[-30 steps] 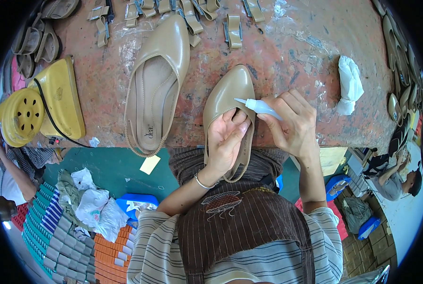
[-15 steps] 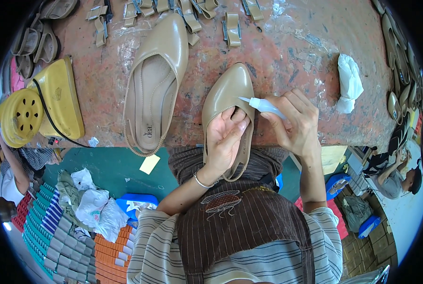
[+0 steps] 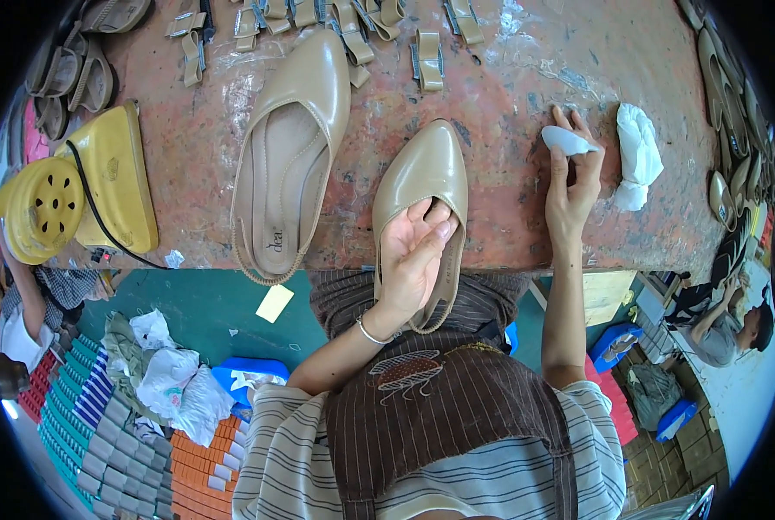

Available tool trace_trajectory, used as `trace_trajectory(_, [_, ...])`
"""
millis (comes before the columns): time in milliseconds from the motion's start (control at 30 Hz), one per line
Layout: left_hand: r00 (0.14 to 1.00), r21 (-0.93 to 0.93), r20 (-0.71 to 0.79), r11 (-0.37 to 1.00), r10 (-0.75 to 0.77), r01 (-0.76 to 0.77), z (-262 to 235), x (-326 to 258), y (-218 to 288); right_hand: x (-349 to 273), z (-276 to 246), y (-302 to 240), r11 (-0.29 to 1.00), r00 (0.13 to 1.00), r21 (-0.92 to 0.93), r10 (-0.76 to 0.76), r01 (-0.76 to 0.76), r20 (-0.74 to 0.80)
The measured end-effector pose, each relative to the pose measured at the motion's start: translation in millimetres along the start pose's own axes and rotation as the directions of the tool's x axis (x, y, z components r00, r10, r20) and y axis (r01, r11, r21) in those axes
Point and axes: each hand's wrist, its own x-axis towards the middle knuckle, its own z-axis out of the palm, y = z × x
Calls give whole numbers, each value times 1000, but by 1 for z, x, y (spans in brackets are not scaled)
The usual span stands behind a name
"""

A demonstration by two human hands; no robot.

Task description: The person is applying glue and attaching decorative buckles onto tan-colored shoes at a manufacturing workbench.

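My left hand [image 3: 411, 270] is closed on a beige pointed slingback shoe [image 3: 424, 165]. Its fingertips reach in under the front upper, and the heel strap hangs over the table's near edge. Off to the right, my right hand [image 3: 573, 195] grips a small white squeeze bottle [image 3: 564, 139] just above the tabletop, apart from the shoe. The bottle's nozzle is mostly hidden by my fingers. A second beige slingback shoe [image 3: 305, 78] lies to the left of the held one, its insole facing up.
Beige bows [image 3: 427, 61] lie along the table's [image 3: 509, 104] far side. A yellow device [image 3: 119, 178] with a black cord stands at left. A white wrapped bundle [image 3: 638, 156] lies beside my right hand. More shoes [image 3: 727, 113] line the right edge; sandals [image 3: 93, 78] sit far left.
My right hand has moved away from the held shoe, to the right and farther up the table, turning the bottle. My left hand has stayed in the shoe.
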Motion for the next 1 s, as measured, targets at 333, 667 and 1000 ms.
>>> trace_trajectory(333, [999, -19, -34, 1000, -23, 23, -1, -3, 1, -4, 4, -93, 976, 989, -160, -144, 148, 35])
trace_trajectory(667, [999, -92, -35, 996, -2, -2, -3, 0, -4, 81, 81, -78, 936, 984, -334, -56, 111, 170])
trace_trajectory(1000, [998, -106, -64, 994, -20, 13, 3, 0, 2, 5, 3, -88, 526, 779, 577, 474, -625, 411])
